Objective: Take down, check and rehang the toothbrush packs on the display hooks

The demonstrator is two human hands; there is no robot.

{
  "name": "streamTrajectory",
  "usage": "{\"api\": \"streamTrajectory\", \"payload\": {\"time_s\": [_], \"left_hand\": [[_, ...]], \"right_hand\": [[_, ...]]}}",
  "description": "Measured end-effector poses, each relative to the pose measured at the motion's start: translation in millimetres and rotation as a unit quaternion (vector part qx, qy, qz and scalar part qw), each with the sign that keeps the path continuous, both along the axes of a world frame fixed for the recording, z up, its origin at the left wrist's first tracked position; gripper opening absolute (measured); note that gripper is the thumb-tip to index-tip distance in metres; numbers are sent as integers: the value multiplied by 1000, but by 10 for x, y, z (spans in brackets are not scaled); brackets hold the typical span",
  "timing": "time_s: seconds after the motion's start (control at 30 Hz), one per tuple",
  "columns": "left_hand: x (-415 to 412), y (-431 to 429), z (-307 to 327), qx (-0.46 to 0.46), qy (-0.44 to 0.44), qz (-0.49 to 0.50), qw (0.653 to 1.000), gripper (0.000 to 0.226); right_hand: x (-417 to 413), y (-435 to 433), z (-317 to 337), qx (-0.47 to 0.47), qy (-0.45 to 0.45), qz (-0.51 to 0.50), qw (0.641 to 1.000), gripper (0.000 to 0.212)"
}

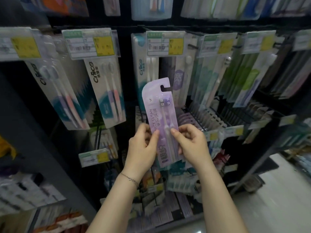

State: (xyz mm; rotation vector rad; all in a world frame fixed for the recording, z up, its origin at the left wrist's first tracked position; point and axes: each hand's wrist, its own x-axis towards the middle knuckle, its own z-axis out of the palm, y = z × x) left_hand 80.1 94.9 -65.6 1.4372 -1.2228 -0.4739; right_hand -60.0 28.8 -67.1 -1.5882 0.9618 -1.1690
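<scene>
Toothbrush pack (160, 118) off its hook, left hand (141, 145) and right hand (191, 143) pinching it: checking step; next, slot notch onto hook.

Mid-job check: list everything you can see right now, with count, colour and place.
purple toothbrush pack: one, lilac card with two brushes, held upright in front of the display, on no hook.
Cnice packs: three hook rows, white with teal, upper left and centre.
green and white packs: several rows, hanging upper right.
price labels: many, white with a yellow patch, at the hook ends.
floor: pale, lower right.
bracelet: one, thin and silver, on the left wrist.
left hand: pinches the held pack's lower left edge.
right hand: pinches its lower right edge.
</scene>
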Motion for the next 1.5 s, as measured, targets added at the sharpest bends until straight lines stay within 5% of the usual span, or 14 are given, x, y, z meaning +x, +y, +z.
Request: {"api": "streamTrajectory", "payload": {"time_s": [0.67, 1.5], "left_hand": [[-1028, -243, -972, 89, -10, -1, 996, 13], [-1191, -602, -1781, 186, 16, -8, 982, 17]], "right_hand": [[-988, -405, -911, 83, 84, 53, 992, 11], [-1186, -805, -1707, 153, 121, 115, 974, 11]]}}
